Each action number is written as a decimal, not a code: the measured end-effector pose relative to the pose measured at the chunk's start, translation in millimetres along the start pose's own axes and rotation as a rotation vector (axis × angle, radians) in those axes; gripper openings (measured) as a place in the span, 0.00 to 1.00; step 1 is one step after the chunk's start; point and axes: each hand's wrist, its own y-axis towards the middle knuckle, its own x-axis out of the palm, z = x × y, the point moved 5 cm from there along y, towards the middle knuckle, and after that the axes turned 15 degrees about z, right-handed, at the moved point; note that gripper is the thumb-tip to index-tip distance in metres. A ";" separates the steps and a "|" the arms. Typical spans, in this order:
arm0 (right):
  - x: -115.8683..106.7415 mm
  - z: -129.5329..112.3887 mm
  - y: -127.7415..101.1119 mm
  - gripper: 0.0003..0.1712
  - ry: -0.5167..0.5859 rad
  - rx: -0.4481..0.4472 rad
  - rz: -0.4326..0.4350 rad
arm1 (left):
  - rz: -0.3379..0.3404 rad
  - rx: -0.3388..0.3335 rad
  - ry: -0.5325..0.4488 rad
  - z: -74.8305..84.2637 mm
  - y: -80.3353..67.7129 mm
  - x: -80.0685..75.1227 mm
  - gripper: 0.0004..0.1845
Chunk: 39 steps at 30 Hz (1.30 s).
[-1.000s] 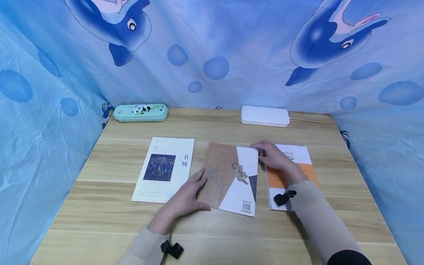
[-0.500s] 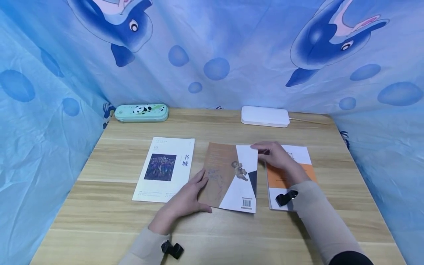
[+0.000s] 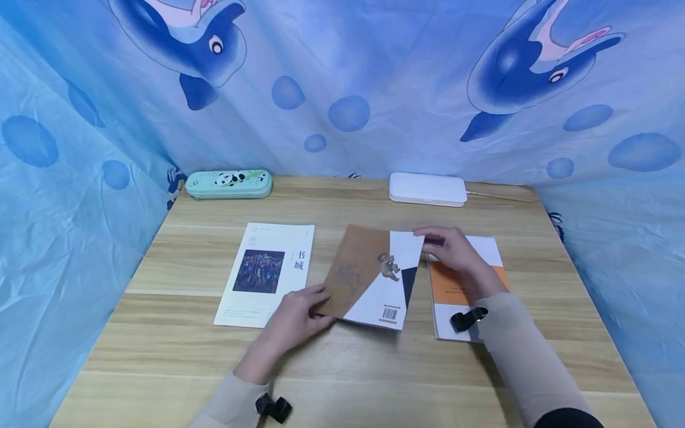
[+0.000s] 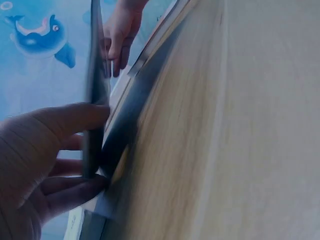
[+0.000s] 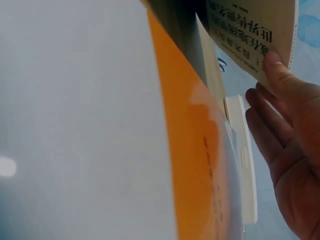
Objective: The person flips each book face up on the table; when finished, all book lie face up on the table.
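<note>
A thin book (image 3: 364,273) with a brown, white and dark grey back cover, a barcode and a baby figure is raised over the middle of the table. My left hand (image 3: 297,315) grips its lower left corner, thumb on one side and fingers on the other, seen edge-on in the left wrist view. At the upper right corner, my right hand (image 3: 452,249) pinches it; in the right wrist view the thumb (image 5: 277,75) presses on a printed page or cover with Chinese characters. Under the right forearm lies an orange-and-white book (image 3: 446,291), partly covered by that arm.
To the left lies a white book (image 3: 273,238) with a dark picture, close by the left hand. At the back of the wooden table (image 3: 321,380) are a mint panda pencil case (image 3: 229,185) and a white box (image 3: 428,189) with a thin stick beside it. A blue dolphin curtain (image 3: 348,59) surrounds the table.
The brown-and-white book has risen and tilted, its lower edge moving away from me. My left hand has shifted from beside its left edge to gripping its lower left corner. The right hand moved slightly right.
</note>
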 end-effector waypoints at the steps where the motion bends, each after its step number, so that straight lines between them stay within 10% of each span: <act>1: -1.7 -0.4 0.0 0.19 0.007 -0.003 0.013 | 0.032 -0.001 -0.008 -1.1 0.3 -2.0 0.26; 19: -33.8 -56.1 9.3 0.15 0.043 -0.292 0.398 | 0.274 0.023 -0.133 0.4 0.8 -22.0 0.20; 39: -46.0 -110.6 7.5 0.06 0.078 -0.295 0.442 | 0.473 0.042 -0.304 3.6 3.6 -37.2 0.14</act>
